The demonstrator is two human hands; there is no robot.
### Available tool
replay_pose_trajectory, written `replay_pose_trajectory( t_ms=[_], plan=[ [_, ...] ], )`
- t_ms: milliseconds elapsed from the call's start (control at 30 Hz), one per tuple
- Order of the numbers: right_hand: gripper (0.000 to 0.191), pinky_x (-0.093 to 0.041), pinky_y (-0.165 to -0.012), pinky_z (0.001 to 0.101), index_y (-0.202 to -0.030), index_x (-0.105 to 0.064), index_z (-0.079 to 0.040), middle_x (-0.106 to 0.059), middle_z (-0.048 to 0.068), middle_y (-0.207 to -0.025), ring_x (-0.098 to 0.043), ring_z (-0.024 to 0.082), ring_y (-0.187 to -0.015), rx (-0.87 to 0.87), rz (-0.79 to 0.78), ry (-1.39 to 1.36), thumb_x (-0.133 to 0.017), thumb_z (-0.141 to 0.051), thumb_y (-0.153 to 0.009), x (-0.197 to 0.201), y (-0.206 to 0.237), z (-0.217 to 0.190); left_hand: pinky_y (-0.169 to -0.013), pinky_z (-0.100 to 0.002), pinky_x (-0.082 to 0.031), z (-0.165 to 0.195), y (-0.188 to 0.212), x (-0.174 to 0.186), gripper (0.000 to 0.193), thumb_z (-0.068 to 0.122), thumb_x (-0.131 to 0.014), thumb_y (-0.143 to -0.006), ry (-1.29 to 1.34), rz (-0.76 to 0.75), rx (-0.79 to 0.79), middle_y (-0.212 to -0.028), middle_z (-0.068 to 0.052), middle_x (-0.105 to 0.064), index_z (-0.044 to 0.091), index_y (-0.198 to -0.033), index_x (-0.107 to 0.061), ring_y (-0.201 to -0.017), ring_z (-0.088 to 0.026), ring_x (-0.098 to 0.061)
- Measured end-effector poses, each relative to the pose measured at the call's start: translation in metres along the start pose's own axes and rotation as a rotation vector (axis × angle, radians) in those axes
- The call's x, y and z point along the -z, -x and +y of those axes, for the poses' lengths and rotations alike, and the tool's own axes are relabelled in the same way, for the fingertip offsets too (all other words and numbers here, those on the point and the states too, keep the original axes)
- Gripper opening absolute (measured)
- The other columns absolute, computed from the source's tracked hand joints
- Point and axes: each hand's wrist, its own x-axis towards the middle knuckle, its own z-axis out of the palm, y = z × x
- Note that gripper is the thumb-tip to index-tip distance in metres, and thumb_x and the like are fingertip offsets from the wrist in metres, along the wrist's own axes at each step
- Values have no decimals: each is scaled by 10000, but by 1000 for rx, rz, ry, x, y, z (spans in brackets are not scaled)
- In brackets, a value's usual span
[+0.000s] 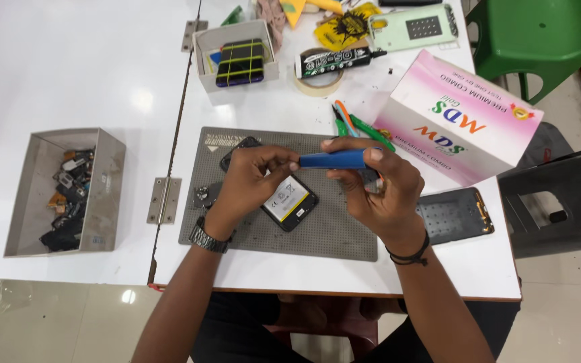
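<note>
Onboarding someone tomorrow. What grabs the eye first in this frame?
Both hands meet at centre over the grey work mat: the left hand and right hand hold a blue tool by its two ends, above an opened phone lying on the mat. To the right a large pink and white box stands out; far left, a grey tray holds small dark parts.

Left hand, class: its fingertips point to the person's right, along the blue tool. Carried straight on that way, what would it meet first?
The left hand already pinches the end of the blue tool. Beyond that, it would likely meet the right hand gripping the other end, though depth is unclear.
</note>
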Motion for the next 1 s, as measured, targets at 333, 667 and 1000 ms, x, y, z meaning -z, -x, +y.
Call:
replay_pose_trajectory(
  t_ms=[333, 667, 1000],
  plan=[
    [603, -664, -857, 320, -1487, -422, -100, -734, 141, -1168, -784, 244, -1016, -110, -253, 113, -726, 32, -983, -8, -9, -8, -902, -411, -514, 7, 12, 18, 279, 119, -865, -712, -200, -312, -324, -1229, -131, -671, 66, -978, -799, -1100, -280, -619],
    [617, -647, -788, 326, -1465, -458, -89, -732, 148, -1158, -775, 266, -987, -80, -339, 232, -721, 113, -945, -19, -15, -10, -879, -424, -488, 8, 11, 18, 269, 75, -838, -693, -381, -311, -250, -1137, -45, -701, 93, -961, -817, -961, -264, -593],
    [621, -643, -795, 337, -1470, -451, -90, -733, 147, -1151, -772, 284, -1005, -63, -343, 253, -737, 94, -951, -18, -15, -8, -848, -425, -467, 7, 10, 18, 276, 104, -847, -697, -414, -331, -228, -1157, -34, -706, 98, -971, -813, -933, -249, -602]
  ],
)
